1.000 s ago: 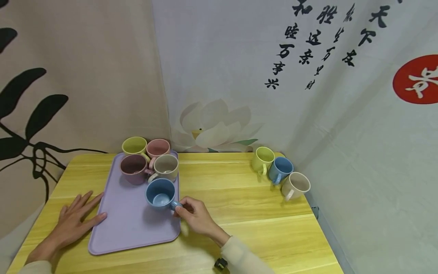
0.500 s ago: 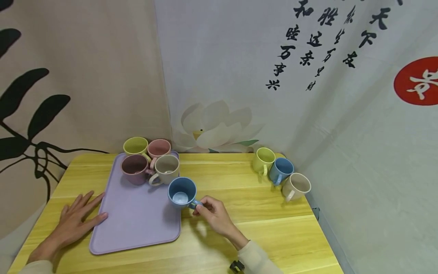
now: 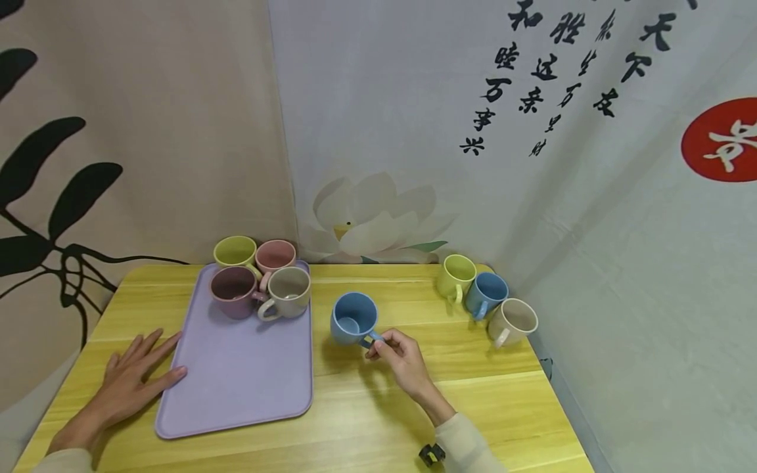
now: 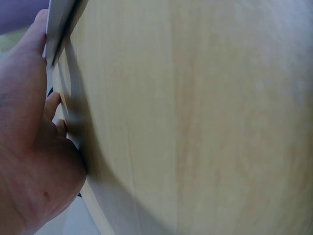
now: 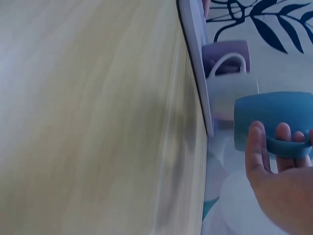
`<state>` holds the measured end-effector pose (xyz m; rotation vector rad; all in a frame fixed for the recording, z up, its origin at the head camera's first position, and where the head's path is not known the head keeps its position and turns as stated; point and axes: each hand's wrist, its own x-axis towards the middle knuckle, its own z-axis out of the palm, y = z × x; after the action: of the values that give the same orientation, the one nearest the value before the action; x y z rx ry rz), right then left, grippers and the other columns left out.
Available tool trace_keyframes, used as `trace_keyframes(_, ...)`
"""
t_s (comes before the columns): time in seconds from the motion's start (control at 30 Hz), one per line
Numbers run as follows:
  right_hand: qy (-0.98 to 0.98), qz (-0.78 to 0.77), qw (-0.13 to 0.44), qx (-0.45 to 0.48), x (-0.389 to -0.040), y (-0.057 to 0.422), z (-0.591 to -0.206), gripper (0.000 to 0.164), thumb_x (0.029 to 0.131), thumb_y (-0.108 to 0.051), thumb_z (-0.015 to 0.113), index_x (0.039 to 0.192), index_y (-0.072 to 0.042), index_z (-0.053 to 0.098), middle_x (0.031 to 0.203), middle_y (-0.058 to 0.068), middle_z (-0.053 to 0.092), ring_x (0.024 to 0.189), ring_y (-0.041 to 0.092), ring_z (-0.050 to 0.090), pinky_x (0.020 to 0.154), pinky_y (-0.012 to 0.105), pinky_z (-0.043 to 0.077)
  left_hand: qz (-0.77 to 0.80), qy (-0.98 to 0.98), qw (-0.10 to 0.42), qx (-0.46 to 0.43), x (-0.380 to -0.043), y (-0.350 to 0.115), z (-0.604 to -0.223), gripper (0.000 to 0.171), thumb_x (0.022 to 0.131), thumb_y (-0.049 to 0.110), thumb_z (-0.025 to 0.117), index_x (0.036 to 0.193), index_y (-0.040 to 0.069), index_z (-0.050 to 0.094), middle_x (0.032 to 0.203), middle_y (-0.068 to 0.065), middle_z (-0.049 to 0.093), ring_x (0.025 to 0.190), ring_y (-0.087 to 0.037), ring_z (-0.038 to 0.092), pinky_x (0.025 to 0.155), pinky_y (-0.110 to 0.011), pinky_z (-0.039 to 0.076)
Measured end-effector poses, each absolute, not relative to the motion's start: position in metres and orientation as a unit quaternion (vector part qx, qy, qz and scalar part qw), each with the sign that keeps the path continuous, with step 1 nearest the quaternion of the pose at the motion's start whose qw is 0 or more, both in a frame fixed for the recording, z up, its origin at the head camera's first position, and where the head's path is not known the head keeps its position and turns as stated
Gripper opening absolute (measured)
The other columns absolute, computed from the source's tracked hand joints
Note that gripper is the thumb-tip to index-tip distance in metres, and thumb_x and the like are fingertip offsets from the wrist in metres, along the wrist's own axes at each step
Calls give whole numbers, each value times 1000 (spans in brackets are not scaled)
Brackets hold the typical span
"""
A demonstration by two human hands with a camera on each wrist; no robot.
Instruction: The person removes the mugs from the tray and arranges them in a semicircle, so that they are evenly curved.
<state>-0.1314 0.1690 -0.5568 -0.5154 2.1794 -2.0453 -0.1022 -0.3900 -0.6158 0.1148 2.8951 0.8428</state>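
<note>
A blue mug (image 3: 353,316) hangs over the wooden table, right of the purple tray (image 3: 236,387). My right hand (image 3: 402,361) pinches its handle, which points toward me on the right. In the right wrist view the same blue mug (image 5: 274,115) shows side-on, held above the table surface with fingers at its handle. My left hand (image 3: 133,381) lies with spread, straight fingers at the tray's left edge, thumb and forefinger touching the rim. The left wrist view shows that hand (image 4: 29,112) against the tray edge.
Standing at the tray's far end are a green mug (image 3: 234,251), a pink mug (image 3: 275,255), a purple mug (image 3: 233,292) and a grey-white mug (image 3: 288,292). At the table's right edge stand a green mug (image 3: 456,276), another blue mug (image 3: 486,293) and a cream mug (image 3: 512,322).
The right hand has carried the blue mug from over the tray to the right, past its edge and slightly farther back. The left hand stays at the tray.
</note>
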Motion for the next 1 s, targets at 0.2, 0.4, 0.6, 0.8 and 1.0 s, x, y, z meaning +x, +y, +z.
trace_keyframes(0.2, 725, -675, 14, -133, -147, 184, -560, 28, 116, -11, 61, 111, 16, 66, 107, 44, 72, 96, 27, 83, 94, 42, 72, 278, 958, 61, 36, -103, -390, -616, 88, 113, 57, 61, 180, 13, 25, 182, -44, 7, 164, -76, -10, 121, -95, -19)
trace_keyframes(0.4, 729, -681, -11, -71, -163, 196, -561, 28, 117, -12, 60, 111, 14, 66, 109, 39, 73, 97, 29, 82, 92, 38, 71, 278, 958, 54, 41, -103, -391, -618, 88, 113, 56, 63, 180, 13, 27, 181, -44, 9, 164, -76, -7, 121, -95, -18)
trace_keyframes(0.6, 731, -681, -44, -17, -181, 204, -562, 25, 116, -10, 61, 112, 14, 67, 109, 35, 74, 94, 30, 82, 92, 40, 72, 277, 959, 53, 43, -102, -392, -619, 87, 113, 56, 63, 180, 13, 27, 181, -44, 10, 164, -76, -7, 121, -95, -18)
trace_keyframes(0.8, 722, -688, -70, 25, -199, 210, -565, 23, 116, -8, 62, 113, 14, 68, 108, 33, 76, 93, 31, 82, 92, 41, 72, 280, 957, 57, 43, -102, -392, -620, 88, 113, 57, 62, 180, 14, 26, 182, -43, 7, 165, -75, -10, 122, -94, -20)
trace_keyframes(1.0, 722, -683, -93, 57, -213, 214, -568, 23, 116, -9, 61, 111, 13, 68, 109, 35, 76, 95, 33, 81, 96, 47, 71, 282, 957, 54, 46, -101, -392, -618, 87, 113, 55, 63, 180, 14, 26, 182, -43, 8, 165, -75, -9, 122, -94, -19)
